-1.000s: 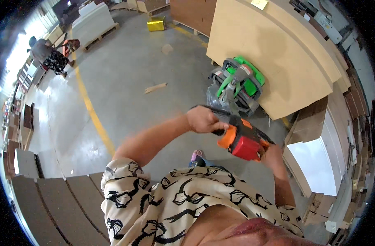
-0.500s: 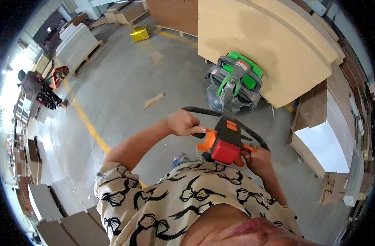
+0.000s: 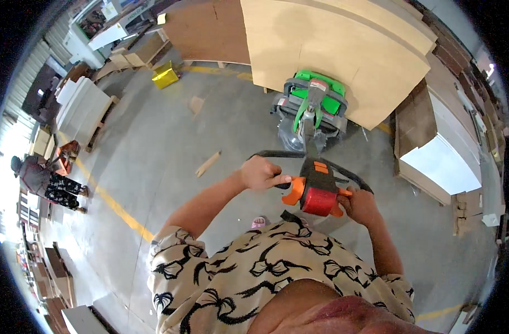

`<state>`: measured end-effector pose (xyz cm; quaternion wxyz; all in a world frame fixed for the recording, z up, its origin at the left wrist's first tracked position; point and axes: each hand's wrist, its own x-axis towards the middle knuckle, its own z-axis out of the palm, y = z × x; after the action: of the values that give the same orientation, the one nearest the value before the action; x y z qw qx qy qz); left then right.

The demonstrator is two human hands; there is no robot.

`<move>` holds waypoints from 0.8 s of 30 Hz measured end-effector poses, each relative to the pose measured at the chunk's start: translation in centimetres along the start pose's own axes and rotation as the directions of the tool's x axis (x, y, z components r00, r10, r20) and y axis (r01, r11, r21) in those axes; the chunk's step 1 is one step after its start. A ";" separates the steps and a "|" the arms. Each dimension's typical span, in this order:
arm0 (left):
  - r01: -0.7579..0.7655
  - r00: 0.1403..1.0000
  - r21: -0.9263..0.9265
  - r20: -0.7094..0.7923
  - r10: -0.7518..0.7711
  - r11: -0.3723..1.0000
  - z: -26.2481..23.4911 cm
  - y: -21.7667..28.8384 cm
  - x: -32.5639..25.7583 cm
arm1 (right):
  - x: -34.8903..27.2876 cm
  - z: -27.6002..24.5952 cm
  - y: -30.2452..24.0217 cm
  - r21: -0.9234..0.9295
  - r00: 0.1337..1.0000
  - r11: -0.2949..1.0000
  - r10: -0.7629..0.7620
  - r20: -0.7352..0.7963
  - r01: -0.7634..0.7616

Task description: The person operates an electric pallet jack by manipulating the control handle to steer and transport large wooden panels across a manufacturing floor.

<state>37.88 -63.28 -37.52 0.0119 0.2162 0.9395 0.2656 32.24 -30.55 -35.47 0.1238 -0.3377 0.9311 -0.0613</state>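
Far left: co-worker (image 3: 38, 179), lower in view than earlier.
Floor (image 3: 160, 161): grey.
Left hand (image 3: 260, 172): closed around the handle (image 3: 315, 181).
Handle: before the chest, straighter than earlier; green machine (image 3: 322, 100) beyond.
Right hand (image 3: 359, 206): curled on its other side.
Right: stacked boards (image 3: 441, 167).

The tiller head (image 3: 315, 178) is black with orange thumb levers (image 3: 297, 190) and a red end piece (image 3: 319, 201); the far pallet truck (image 3: 332, 103) is green and grey; the near shirt (image 3: 297, 263) is cream with black bows (image 3: 267, 268); the grey floor (image 3: 165, 145) bears a yellow line (image 3: 119, 210) at left.
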 end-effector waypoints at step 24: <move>-0.042 0.996 -0.009 0.076 0.043 0.999 -3.1 -8.3 -2.5 | 3.7 2.2 -8.9 0.028 0.981 0.985 0.174 -0.089 -0.173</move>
<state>36.38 -72.19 -39.28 0.0431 0.2460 0.9325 0.2609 35.59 -39.82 -36.56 0.0897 -0.2508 0.9610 -0.0749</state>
